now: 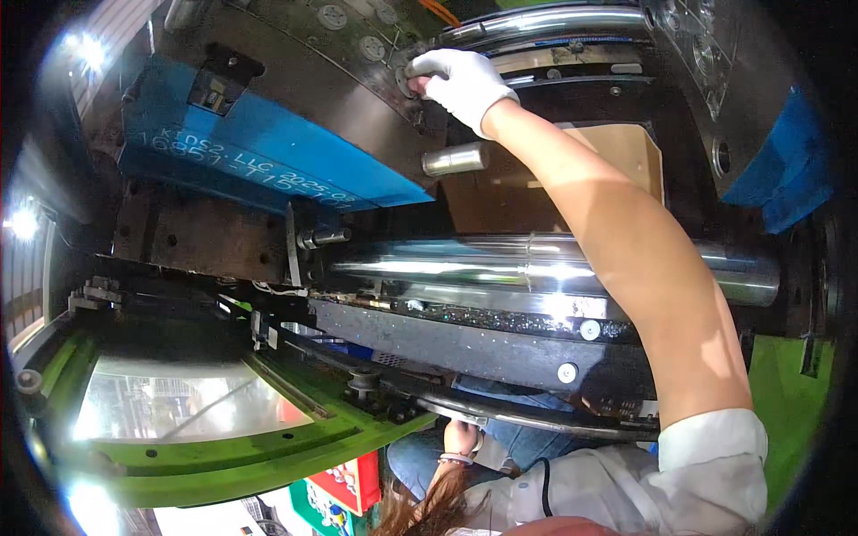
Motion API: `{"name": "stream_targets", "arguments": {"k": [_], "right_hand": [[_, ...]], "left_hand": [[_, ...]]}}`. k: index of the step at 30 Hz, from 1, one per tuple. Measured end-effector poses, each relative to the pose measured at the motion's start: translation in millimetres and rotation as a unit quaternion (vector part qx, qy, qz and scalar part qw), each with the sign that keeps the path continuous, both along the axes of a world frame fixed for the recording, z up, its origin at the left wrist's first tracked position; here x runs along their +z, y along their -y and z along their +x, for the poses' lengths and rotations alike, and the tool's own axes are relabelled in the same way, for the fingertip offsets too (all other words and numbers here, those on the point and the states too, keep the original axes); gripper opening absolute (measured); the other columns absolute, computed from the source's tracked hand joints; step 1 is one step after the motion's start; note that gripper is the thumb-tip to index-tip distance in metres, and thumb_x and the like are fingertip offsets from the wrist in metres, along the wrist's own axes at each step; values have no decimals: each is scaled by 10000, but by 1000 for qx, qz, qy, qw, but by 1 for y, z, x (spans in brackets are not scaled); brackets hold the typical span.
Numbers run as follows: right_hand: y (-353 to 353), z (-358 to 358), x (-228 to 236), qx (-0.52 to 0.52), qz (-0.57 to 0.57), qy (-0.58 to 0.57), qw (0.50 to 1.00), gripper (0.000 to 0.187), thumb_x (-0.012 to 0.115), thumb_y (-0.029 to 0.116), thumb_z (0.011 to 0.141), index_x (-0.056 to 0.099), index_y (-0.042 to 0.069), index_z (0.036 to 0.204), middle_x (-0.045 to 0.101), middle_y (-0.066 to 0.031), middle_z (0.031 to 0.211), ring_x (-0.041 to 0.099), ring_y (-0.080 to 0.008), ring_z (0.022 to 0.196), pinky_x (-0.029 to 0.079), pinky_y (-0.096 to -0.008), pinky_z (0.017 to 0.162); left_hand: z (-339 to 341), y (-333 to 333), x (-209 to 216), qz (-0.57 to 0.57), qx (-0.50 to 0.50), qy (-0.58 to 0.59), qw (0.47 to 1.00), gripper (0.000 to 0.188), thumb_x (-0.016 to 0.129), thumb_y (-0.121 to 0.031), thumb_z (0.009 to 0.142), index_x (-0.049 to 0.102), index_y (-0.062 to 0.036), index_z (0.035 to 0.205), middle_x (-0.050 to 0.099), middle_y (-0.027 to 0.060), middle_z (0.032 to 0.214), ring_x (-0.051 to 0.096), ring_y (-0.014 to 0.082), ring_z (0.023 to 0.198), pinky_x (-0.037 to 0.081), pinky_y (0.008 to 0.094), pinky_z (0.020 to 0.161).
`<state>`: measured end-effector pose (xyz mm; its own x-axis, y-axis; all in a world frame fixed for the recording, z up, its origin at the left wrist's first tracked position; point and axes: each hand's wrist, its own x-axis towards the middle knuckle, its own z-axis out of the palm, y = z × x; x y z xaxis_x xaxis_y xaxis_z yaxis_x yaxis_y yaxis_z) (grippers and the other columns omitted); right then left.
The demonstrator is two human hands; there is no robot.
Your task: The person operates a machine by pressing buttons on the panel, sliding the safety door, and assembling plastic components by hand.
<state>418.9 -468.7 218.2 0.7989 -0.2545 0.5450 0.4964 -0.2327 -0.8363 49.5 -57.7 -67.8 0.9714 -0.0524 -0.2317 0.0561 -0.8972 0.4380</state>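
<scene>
My right hand [456, 87], in a white glove, reaches up to the edge of a steel mold [357, 98] with blue sides. Its fingers curl against the mold face near a round recess, with bare fingertips showing. Whatever they pinch there is too small to make out. Just below that hand, a shiny guide pin [456, 159] sticks out from the mold. My left hand [461, 436] is low in front of my jeans, a bracelet at its wrist. Its fingers are mostly hidden beside a black rail [527, 418], so its grip does not show.
Thick polished bars [429, 271] cross below and above the mold. A cardboard box [639, 161] lies between them, behind my right forearm. Another mold half [773, 165] with blue sides faces from the right. A green door [232, 469] with a window stands lower left, near red [362, 482] and green bins [308, 505].
</scene>
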Motion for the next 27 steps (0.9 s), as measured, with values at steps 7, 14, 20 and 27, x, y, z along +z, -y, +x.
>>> {"name": "stream_targets", "arguments": {"k": [7, 14, 20, 27], "right_hand": [[2, -3, 4, -19, -21, -40, 999, 232, 594, -2, 791, 657, -1, 1015, 688, -77, 917, 638, -119, 831, 493, -235, 770], [0, -8, 8, -74, -93, -31, 992, 226, 616, 43, 792, 666, 27, 1012, 689, -69, 892, 622, -111, 811, 485, -250, 758], [-1, -7, 9, -67, -73, -28, 995, 214, 614, 55, 793, 667, 25, 998, 691, -76, 885, 620, -118, 802, 477, -256, 754], [0, 0, 5, -66, -84, -32, 994, 229, 605, 40, 797, 665, 28, 1018, 680, -64, 887, 620, -118, 804, 481, -255, 745]], "left_hand": [[-2, -8, -11, -16, -12, 23, 1000, 189, 588, -152, 781, 616, -19, 912, 629, 235, 770, 612, 415, 725, 492, 468, 644], [-3, -7, -13, -19, -9, 37, 999, 202, 588, -164, 794, 605, -8, 921, 624, 239, 745, 610, 415, 695, 489, 471, 627], [-2, -8, -14, 11, -26, 37, 999, 213, 582, -155, 800, 583, -12, 958, 626, 234, 740, 608, 414, 681, 485, 479, 610], [-3, -8, -13, 8, -30, 38, 999, 232, 571, -141, 802, 564, -23, 1001, 624, 238, 741, 610, 415, 688, 488, 480, 616]]}}
